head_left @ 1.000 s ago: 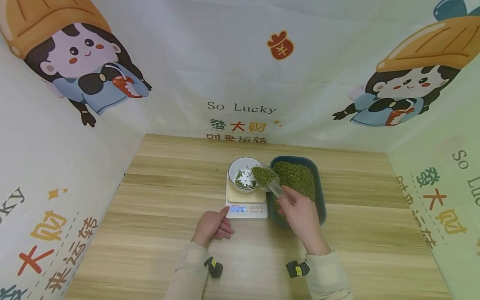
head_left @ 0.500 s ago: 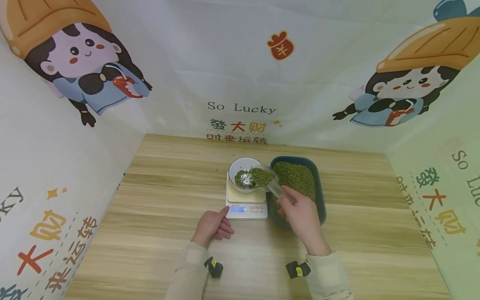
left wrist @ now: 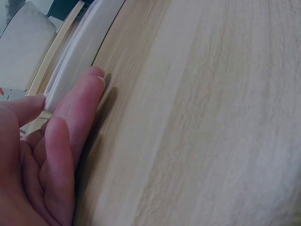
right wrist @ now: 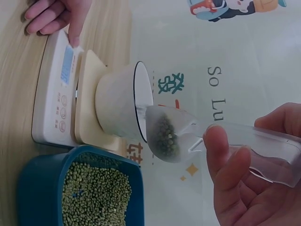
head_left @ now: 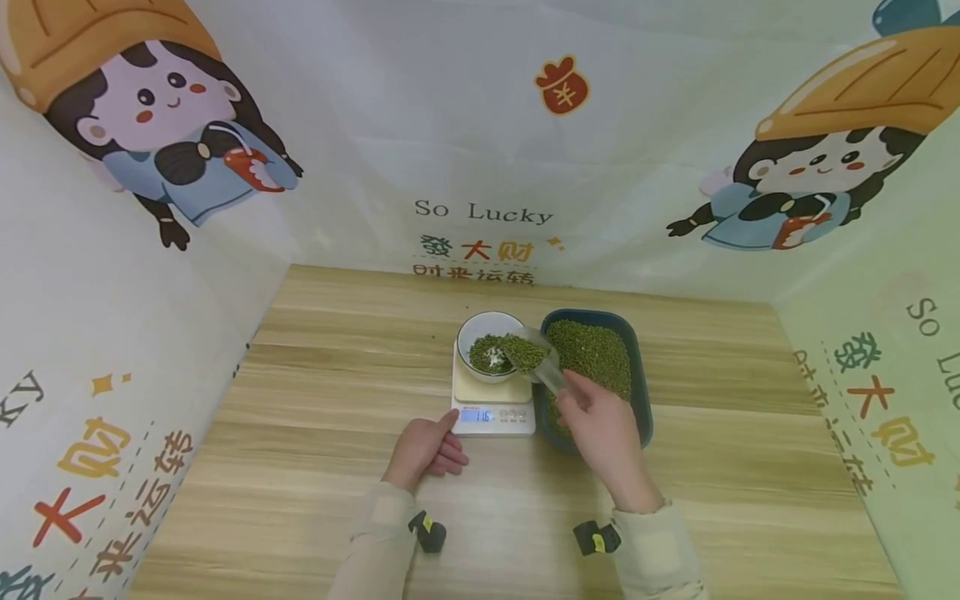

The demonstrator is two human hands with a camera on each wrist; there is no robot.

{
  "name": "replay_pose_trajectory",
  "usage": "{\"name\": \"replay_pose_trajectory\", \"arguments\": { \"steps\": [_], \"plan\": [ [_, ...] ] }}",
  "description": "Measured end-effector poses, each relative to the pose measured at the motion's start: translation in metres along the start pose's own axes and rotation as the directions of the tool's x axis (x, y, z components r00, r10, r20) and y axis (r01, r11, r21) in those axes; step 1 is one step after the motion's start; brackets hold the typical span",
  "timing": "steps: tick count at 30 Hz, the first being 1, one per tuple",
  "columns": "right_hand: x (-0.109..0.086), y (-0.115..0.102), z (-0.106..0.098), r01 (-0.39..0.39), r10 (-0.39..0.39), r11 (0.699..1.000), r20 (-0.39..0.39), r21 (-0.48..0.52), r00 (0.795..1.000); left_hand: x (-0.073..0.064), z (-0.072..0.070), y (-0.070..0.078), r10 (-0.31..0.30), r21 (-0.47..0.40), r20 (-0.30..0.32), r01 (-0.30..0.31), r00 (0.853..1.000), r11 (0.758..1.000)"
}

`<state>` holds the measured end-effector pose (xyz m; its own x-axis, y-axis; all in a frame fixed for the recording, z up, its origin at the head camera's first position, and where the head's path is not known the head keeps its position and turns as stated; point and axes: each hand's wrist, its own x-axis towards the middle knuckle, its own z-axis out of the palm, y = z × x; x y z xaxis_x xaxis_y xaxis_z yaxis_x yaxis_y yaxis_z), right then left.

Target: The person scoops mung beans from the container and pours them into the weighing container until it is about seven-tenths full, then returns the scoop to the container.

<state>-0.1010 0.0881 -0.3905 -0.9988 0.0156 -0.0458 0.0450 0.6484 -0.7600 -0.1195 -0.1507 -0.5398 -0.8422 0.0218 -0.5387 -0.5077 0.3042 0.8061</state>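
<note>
My right hand (head_left: pixel 603 429) grips the handle of a clear plastic scoop (right wrist: pixel 188 136) holding green mung beans (head_left: pixel 523 353). The scoop's mouth is tilted over the right rim of a white bowl (head_left: pixel 491 323) with a dark edge. Beans cover much of the bowl's bottom, with some white still showing. The bowl stands on a white kitchen scale (head_left: pixel 517 425) with a cream platform and a lit display (head_left: pixel 477 416). At the scale's front left corner, my left hand (head_left: pixel 422 450) touches it with the thumb, its other fingers loose beside the front edge.
Right of the scale is a dark blue tub (head_left: pixel 647 417) of mung beans, under my right hand and close to the scale. The wooden table (head_left: pixel 337 375) is enclosed by printed cloth walls (head_left: pixel 480 150). A few stray specks lie behind the bowl.
More beans have collected in the bowl, and the scoop's load has shifted slightly left toward it. The digits on the scale's display have changed. Both hands stay almost in place.
</note>
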Motion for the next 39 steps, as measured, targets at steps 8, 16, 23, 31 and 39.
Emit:
{"name": "replay_pose_trajectory", "arguments": {
  "steps": [8,16,23,31,39],
  "plan": [
    [0.0,0.002,0.0,0.017,-0.017,1.0,-0.002,0.0,1.0,-0.003,0.0,0.002,0.01,-0.003,-0.002,-0.01,1.0,1.0],
    [0.001,-0.003,-0.003,0.054,-0.055,0.998,-0.013,-0.044,0.998,-0.001,0.0,0.001,0.011,0.0,-0.004,-0.011,1.0,1.0],
    [0.002,-0.006,-0.007,0.06,-0.061,0.997,-0.005,-0.047,0.998,-0.001,0.001,0.0,0.012,-0.004,-0.004,-0.012,1.0,1.0],
    [0.001,-0.007,-0.007,0.059,-0.06,0.997,-0.003,-0.052,0.998,-0.001,0.001,0.0,0.019,-0.008,-0.003,-0.019,1.0,1.0],
    [-0.001,-0.012,-0.008,0.076,-0.077,0.994,-0.005,-0.072,0.997,-0.001,0.001,-0.001,0.017,-0.006,-0.002,-0.017,1.0,1.0]
  ]
}}
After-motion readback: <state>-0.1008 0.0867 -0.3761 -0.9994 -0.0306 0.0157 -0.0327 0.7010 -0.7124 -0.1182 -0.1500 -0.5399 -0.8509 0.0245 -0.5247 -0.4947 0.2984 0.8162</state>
